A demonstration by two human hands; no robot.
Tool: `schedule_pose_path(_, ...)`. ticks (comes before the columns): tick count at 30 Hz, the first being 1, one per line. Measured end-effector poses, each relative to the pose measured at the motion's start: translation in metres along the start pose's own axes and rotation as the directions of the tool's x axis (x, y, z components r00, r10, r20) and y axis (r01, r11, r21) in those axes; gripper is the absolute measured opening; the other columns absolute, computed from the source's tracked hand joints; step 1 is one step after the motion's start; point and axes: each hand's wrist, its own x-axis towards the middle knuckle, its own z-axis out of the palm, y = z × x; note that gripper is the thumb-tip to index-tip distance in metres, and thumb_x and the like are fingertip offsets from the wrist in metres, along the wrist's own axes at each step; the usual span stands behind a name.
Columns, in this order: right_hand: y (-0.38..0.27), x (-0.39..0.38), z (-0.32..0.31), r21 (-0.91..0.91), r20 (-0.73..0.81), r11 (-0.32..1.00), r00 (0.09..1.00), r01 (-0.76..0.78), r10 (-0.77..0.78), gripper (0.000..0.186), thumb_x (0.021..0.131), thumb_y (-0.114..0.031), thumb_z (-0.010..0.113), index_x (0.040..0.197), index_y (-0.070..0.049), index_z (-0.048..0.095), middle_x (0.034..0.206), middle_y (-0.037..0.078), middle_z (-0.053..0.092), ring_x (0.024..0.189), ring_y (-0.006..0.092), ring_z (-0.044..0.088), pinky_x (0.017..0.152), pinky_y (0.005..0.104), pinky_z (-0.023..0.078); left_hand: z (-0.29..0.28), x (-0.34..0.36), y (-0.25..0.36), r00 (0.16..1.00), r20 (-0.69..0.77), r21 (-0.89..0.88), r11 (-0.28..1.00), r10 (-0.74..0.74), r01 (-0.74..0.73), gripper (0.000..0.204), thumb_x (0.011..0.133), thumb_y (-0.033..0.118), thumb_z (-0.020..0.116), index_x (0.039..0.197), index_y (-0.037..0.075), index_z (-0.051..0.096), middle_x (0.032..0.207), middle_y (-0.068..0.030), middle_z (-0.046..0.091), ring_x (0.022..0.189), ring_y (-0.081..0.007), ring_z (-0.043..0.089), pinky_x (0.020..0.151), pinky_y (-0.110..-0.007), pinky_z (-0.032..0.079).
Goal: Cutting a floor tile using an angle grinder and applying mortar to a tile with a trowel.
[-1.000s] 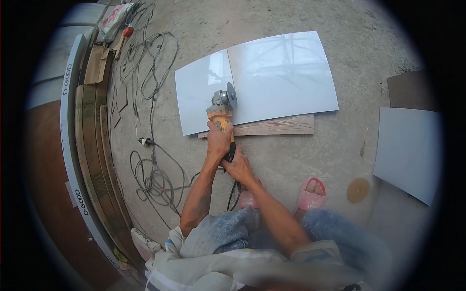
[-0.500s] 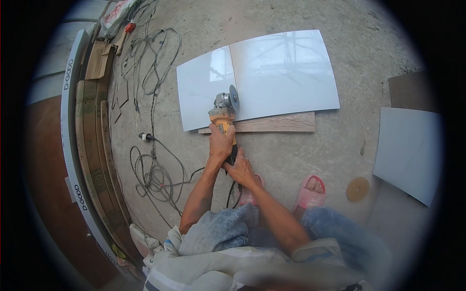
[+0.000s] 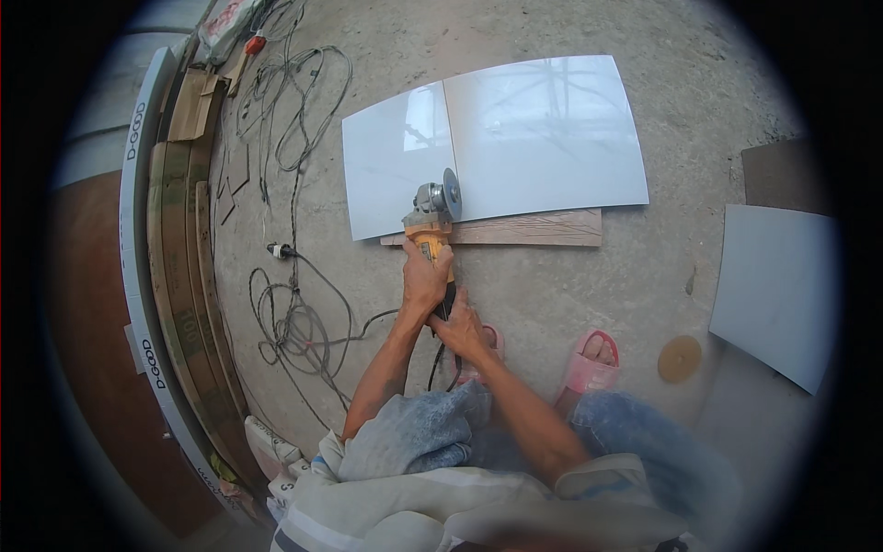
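Observation:
A yellow and black angle grinder point(image 3: 429, 232) points away from me, its round cutting disc point(image 3: 452, 194) upright over the near part of a glossy white tile point(image 3: 561, 138). My left hand point(image 3: 425, 279) is closed around the grinder's yellow body. Behind it, my right hand point(image 3: 461, 327) grips the black rear handle, where the cord comes out. A thin straight line runs across the tile from its far edge down to the disc. Whether the disc touches the tile, I cannot tell. Beneath the tile's near edge a light brown slab point(image 3: 543, 230) sticks out.
Tangled black cables point(image 3: 299, 331) and a plug point(image 3: 280, 250) lie on the concrete floor at left, near stacked long cardboard boxes point(image 3: 175, 276). A tan round disc point(image 3: 679, 359) and another pale panel point(image 3: 777, 285) lie at right. My feet in pink slippers point(image 3: 590, 363) are close by.
The grinder has drawn back slightly toward me along the line on the tile. Both hands keep their grip. The whole view has shifted a little.

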Motion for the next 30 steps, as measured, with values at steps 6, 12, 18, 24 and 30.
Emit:
schedule_pose_path(6, 0.011, -0.006, 0.009, -0.016, -0.070, 1.000, 0.997, 0.025, -0.026, 0.073, 0.076, -0.040, 0.069, 0.119, 0.006, 0.033, 0.096, 0.033, 0.061, 0.094, 0.0483, 0.060, 0.080, 0.0494, 0.047, 0.002, -0.008, -0.009, 1.000, -0.011, 0.028, 1.000, 0.011, -0.010, 0.060, 0.083, 0.040, 0.060, 0.108, -0.007, 0.033, 0.089, -0.0346, 0.059, 0.084, -0.0484, 0.061, 0.072, -0.048, 0.049)
schedule_pose_path(12, 0.014, -0.012, 0.011, -0.099, -0.056, 0.995, 0.998, 0.000, -0.006, 0.077, 0.076, -0.044, 0.069, 0.121, 0.007, 0.033, 0.096, 0.034, 0.061, 0.095, 0.0482, 0.060, 0.081, 0.0504, 0.046, 0.003, -0.016, -0.013, 1.000, -0.015, 0.000, 1.000, 0.004, -0.004, 0.057, 0.084, 0.039, 0.059, 0.107, -0.007, 0.033, 0.087, -0.0344, 0.059, 0.083, -0.0485, 0.060, 0.072, -0.049, 0.049)
schedule_pose_path(18, 0.029, -0.016, 0.016, -0.086, -0.017, 0.996, 1.000, 0.012, -0.013, 0.088, 0.074, -0.048, 0.070, 0.127, 0.011, 0.029, 0.103, 0.039, 0.057, 0.101, 0.0495, 0.057, 0.086, 0.0498, 0.044, 0.005, -0.028, -0.017, 0.999, -0.029, -0.030, 0.999, 0.017, -0.018, 0.056, 0.085, 0.039, 0.058, 0.110, -0.006, 0.035, 0.088, -0.0309, 0.060, 0.081, -0.0427, 0.063, 0.068, -0.045, 0.050)
schedule_pose_path(24, 0.038, -0.024, 0.023, -0.085, -0.039, 0.996, 0.999, 0.022, -0.025, 0.086, 0.073, -0.049, 0.070, 0.123, 0.010, 0.032, 0.102, 0.038, 0.058, 0.098, 0.0498, 0.057, 0.085, 0.0500, 0.044, 0.007, -0.039, -0.024, 0.999, -0.037, -0.035, 0.999, 0.033, -0.034, 0.054, 0.085, 0.037, 0.058, 0.109, -0.006, 0.035, 0.087, -0.0310, 0.060, 0.081, -0.0434, 0.063, 0.068, -0.045, 0.050)
schedule_pose_path(30, 0.041, -0.028, 0.025, -0.109, -0.037, 0.994, 0.999, 0.027, -0.031, 0.085, 0.074, -0.049, 0.070, 0.122, 0.011, 0.033, 0.100, 0.038, 0.058, 0.097, 0.0496, 0.057, 0.087, 0.0506, 0.041, 0.006, -0.044, -0.022, 1.000, -0.019, -0.020, 1.000, 0.012, -0.013, 0.052, 0.086, 0.036, 0.057, 0.108, -0.006, 0.036, 0.084, -0.0315, 0.060, 0.080, -0.0451, 0.063, 0.067, -0.047, 0.049)
